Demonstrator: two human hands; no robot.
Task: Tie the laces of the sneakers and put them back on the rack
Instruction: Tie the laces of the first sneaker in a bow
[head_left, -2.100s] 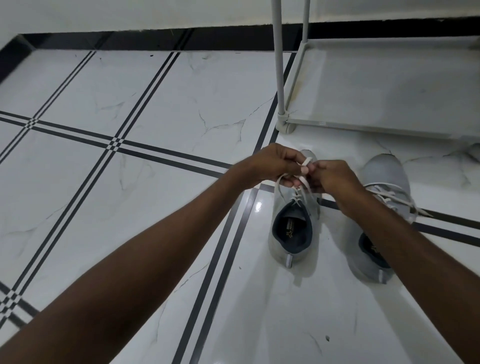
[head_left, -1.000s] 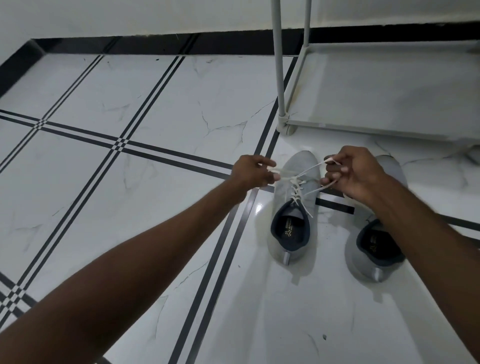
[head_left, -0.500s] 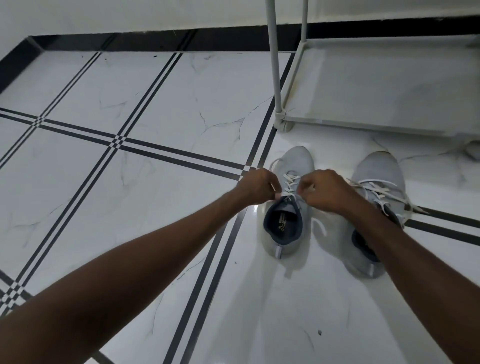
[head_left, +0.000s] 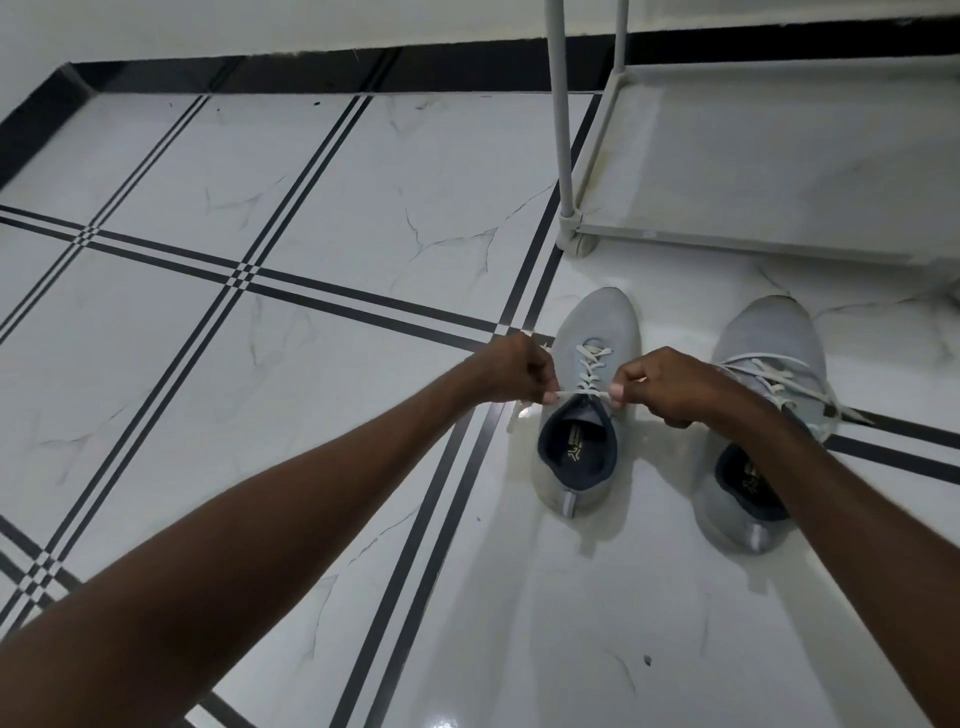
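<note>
Two light grey sneakers with dark linings stand side by side on the tiled floor, toes toward the rack. Over the left sneaker (head_left: 597, 332) my left hand (head_left: 514, 374) and my right hand (head_left: 670, 387) each pinch one end of its white lace (head_left: 589, 364), stretched sideways and taut just above the shoe's opening. A loose lace end hangs below my left hand. The right sneaker (head_left: 769, 332) lies partly under my right forearm, its white laces loose and spread across its top.
The white shoe rack (head_left: 727, 240) stands at the top right, its lowest shelf just beyond the sneakers' toes and its upright pole (head_left: 558, 114) rising at the corner. White marble floor tiles with black stripes spread to the left; a dark skirting runs along the wall.
My hands have moved apart from the tongue to each side of the left sneaker, drawing its lace tight across the opening. The view has shifted slightly closer.
</note>
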